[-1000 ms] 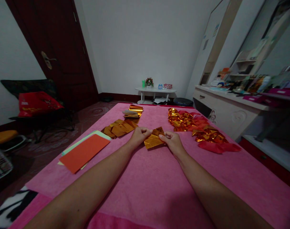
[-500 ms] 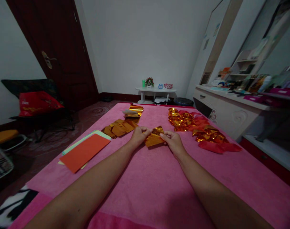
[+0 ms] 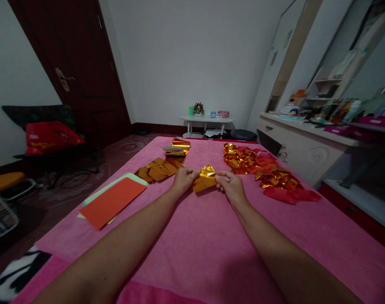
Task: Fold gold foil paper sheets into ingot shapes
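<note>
A small piece of gold foil paper point(image 3: 205, 182) is held between my two hands above the pink cloth point(image 3: 199, 245). My left hand point(image 3: 185, 179) pinches its left edge, fingers closed. On the right edge, my right hand point(image 3: 229, 184) grips it between thumb and fingers. The paper's upper part is creased and shiny; its lower part looks flatter and darker. Just left of my left hand lies a spread of gold foil sheets point(image 3: 157, 169). Beyond it sits a rolled gold foil piece point(image 3: 181, 146) with a greyish flat item point(image 3: 173, 150) beside it.
Orange paper point(image 3: 113, 202) tops a stack of coloured sheets at the left. Crumpled gold foil point(image 3: 241, 158) and red foil pieces point(image 3: 290, 195) lie at the right. Past the far edge stands a small white table point(image 3: 208, 119); a white dresser point(image 3: 294, 139) flanks the right side.
The upper part of the gold foil paper now catches more light and stands slightly higher. Both hands keep their hold; my right hand has shifted slightly to the right.
</note>
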A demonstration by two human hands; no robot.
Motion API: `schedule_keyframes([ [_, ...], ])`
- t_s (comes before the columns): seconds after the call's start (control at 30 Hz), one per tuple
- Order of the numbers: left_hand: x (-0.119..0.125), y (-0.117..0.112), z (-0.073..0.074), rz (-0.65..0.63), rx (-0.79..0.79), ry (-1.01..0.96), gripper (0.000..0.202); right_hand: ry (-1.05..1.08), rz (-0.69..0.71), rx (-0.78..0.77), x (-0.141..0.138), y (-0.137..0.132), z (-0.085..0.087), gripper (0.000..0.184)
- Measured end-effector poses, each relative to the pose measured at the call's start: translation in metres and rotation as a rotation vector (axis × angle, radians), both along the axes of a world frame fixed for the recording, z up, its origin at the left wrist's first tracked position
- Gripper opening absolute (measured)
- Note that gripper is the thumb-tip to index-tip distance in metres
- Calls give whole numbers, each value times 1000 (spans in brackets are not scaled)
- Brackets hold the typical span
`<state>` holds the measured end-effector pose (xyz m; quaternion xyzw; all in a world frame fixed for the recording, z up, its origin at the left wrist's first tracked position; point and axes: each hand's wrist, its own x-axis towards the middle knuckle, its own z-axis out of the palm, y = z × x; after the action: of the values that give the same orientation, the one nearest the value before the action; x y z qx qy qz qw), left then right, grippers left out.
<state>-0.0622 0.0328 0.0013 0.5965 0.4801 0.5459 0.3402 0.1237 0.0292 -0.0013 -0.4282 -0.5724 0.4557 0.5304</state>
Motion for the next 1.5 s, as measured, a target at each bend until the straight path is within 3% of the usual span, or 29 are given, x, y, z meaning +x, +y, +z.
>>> schedule_keyframes([
  [0.3, -2, 3, -3, 28, 16, 44, 46, 15, -4, 32, -1, -3, 2, 31],
  [0.5, -8, 8, -10, 117, 49, 75, 43, -7, -17, 32, -1, 0, -1, 31],
  [0.9, -12, 16, -18, 161, 54, 98, 41, -55, 69, 76, -4, 1, -6, 28],
  [1.5, -16, 23, -22, 224, 56, 38, 39, -76, -61, 101, -2, 0, -1, 33],
])
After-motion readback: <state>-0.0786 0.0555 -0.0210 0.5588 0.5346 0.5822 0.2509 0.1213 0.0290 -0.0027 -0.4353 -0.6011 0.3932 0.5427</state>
